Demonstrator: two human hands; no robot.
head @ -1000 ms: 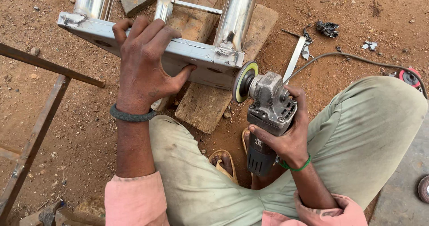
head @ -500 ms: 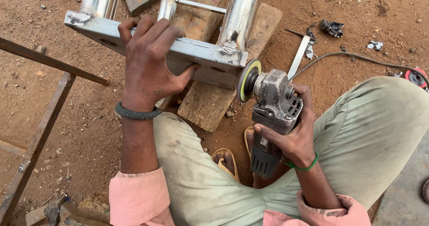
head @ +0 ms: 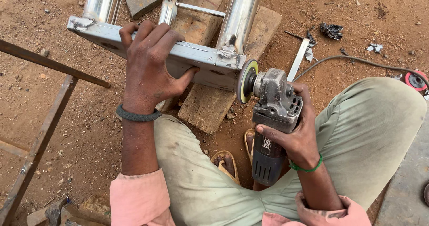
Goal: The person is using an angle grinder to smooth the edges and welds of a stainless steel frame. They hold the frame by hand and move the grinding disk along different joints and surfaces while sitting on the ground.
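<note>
**Grinding the weld at the end of a steel frame**

The steel frame (head: 178, 52) lay across wooden blocks (head: 210, 105) on the red dirt ground (head: 67, 127), its flat grey crossbar (head: 196, 58) nearest the person. That bar's long axis ran from upper left to lower right in the head view, while the shiny round tubes (head: 239, 16) welded to it pointed away, toward the top of the picture. The left hand (head: 149, 69) was clamped over the crossbar, fingers curled across its top and the thumb pressed against its near face. The right hand (head: 297, 132) was wrapped tightly round the angle grinder (head: 272, 114), whose body pointed up from the lap toward the frame; its disc (head: 246, 81) stood on edge, just beside the bar's right end (contact could not be confirmed).

To do this well — judging from the grip alone — the disc would best meet the weld at a shallow angle with light, even pressure, the left hand keeping well clear of the wheel and the cable (head: 357, 61) trailing behind, away from the feet in open sandals (head: 228, 163).
</note>
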